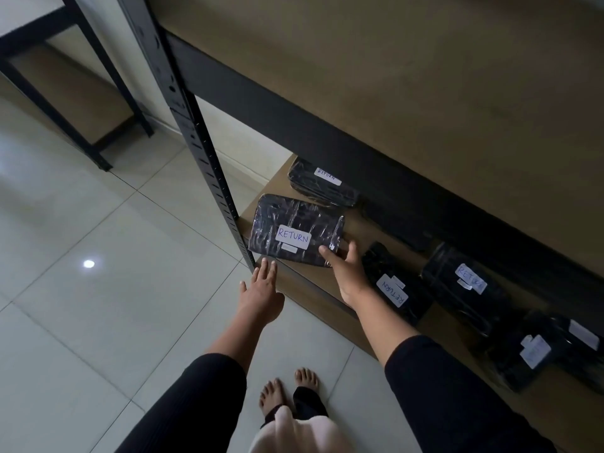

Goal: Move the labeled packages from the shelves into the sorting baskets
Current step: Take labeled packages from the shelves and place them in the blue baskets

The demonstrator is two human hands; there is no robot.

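A black plastic-wrapped package (pixel 294 228) with a white "RETURN" label lies at the left end of the low shelf (pixel 353 230). My right hand (pixel 346 268) is at its right edge, thumb on the top face and fingers round the corner. My left hand (pixel 261 291) reaches with straight fingers just below the package's front left corner, holding nothing. Several more black labelled packages lie on the same shelf: one behind (pixel 322 183), one to the right (pixel 392 282), another further right (pixel 464 282), others at the far right (pixel 539 351).
A black slotted upright post (pixel 202 152) stands right beside the package's left edge. The upper shelf board (pixel 425 93) overhangs the low shelf. A second rack (pixel 81 103) stands at the left on the tiled floor. My bare feet (pixel 287 387) are below.
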